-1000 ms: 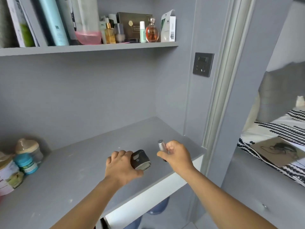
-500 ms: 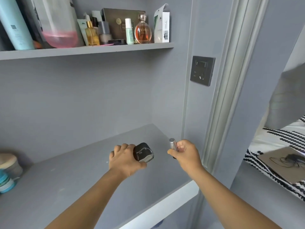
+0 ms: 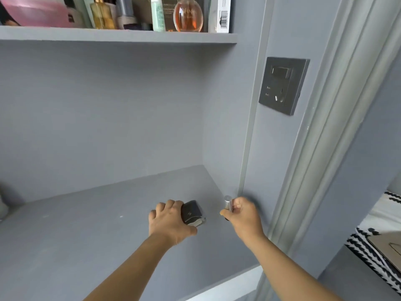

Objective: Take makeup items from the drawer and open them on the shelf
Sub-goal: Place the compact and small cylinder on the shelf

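My left hand (image 3: pixel 168 222) grips a dark square compact (image 3: pixel 193 213) with a silver edge, held low over the grey shelf (image 3: pixel 86 231), perhaps touching it. My right hand (image 3: pixel 243 215) is closed around a slim silver tube (image 3: pixel 227 203), upright, its cap end sticking up above my fingers. Both hands hover near the shelf's right end, close to the side wall. The drawer is out of view apart from a white strip (image 3: pixel 238 281) below the shelf edge.
An upper shelf (image 3: pixel 117 36) carries perfume bottles (image 3: pixel 188 15), a green tube (image 3: pixel 158 14) and a white box (image 3: pixel 221 15). A dark wall socket (image 3: pixel 282 85) is on the right panel. A striped bedcover (image 3: pixel 368 250) shows at the lower right.
Both hands moved forward and down toward the shelf's right end, carrying the compact and the tube. The camera came closer and turned right, so the jars at the left dropped out of view.
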The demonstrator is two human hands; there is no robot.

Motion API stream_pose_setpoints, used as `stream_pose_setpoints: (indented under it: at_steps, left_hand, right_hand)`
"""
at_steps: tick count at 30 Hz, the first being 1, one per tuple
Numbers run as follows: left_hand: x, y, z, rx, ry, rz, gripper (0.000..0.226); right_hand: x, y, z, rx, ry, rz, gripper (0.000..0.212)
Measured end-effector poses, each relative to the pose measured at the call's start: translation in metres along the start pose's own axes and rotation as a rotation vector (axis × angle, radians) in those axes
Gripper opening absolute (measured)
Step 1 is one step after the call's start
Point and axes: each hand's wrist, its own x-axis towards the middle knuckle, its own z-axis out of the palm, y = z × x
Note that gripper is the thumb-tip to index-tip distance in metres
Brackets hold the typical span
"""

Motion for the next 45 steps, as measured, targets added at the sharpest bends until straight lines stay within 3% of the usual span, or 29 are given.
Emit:
stream_pose_setpoints:
  at_steps: [9,22,28,31,37,41,45]
  left_hand:
    - [0.023,-0.030,0.058,-0.008,-0.028,-0.048,0.066]
    - [0.032,-0.056,0.067,-0.023,-0.086,-0.009,0.070]
    - [0.030,-0.054,0.063,-0.002,-0.098,-0.007,0.083]
    - [0.029,-0.053,0.059,-0.045,-0.075,-0.014,0.090]
    - [0.019,-0.052,0.042,-0.175,-0.015,-0.050,0.080]
    - [0.011,-0.054,0.014,-0.060,-0.093,-0.100,0.079]
    - [0.007,-0.058,-0.022,-0.055,-0.094,-0.180,0.061]
  right_hand:
    - [0.020,0.045,0.046,0.072,-0.023,0.000,0.015]
    - [0.027,0.053,0.071,0.034,0.023,-0.021,0.017]
    - [0.025,0.052,0.069,0.040,0.014,-0.009,0.031]
    - [0.024,0.049,0.063,0.001,0.027,-0.018,0.049]
    - [0.012,0.039,0.048,-0.073,-0.002,-0.006,0.052]
    - [0.004,0.018,0.029,-0.171,0.025,-0.021,0.047]
    - [0.000,-0.018,0.012,-0.232,0.032,-0.126,0.038]
